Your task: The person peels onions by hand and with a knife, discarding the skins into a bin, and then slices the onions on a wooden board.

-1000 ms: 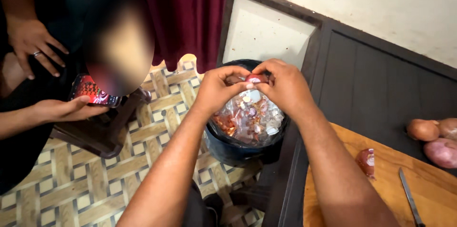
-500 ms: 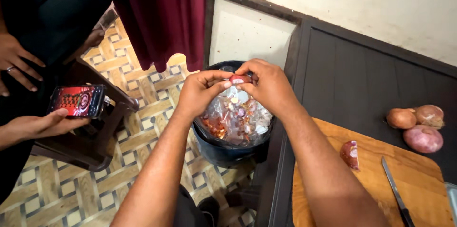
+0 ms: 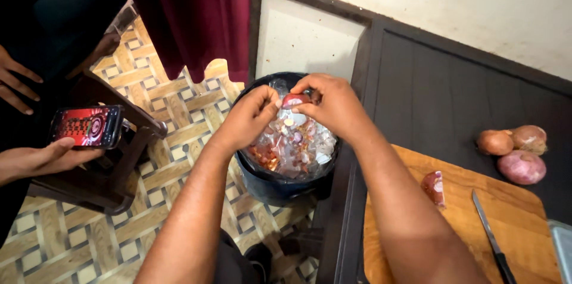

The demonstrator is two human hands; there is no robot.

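Peeling step in hand, judged from the grip. Both hands meet directly above the round dark waste bin lined with clear plastic (image 3: 286, 182), which stands on the patterned tile floor against the dark tabletop's edge. The right hand (image 3: 336, 105) is closed around a small reddish-purple onion piece (image 3: 293, 100), fingers curled over its far side. The left hand (image 3: 250, 118) pinches at the piece's near side with thumb and fingertips, apparently pulling skin away. The piece sits over the middle of the bin; the bin already holds a heap of papery peels and scraps.

Next move, as I read it: strip the loose skin free so it drops straight into the bin, keeping the piece firmly held (a slack grip would lose it among the scraps).

Right of the bin, on the tabletop: a wooden cutting board (image 3: 459, 224) with one cut onion half (image 3: 434, 187) and a dark-handled knife (image 3: 491, 236); beyond the board, three whole unpeeled onions (image 3: 515, 148). Left of the bin, another person's hand holds a phone with a red screen (image 3: 86, 126) over a dark wooden stool (image 3: 113, 171).

Against the earlier frames: the hands stay over the bin with the same two-handed hold; the view has swung, so the board sits fuller in frame and the phone now faces up more plainly.
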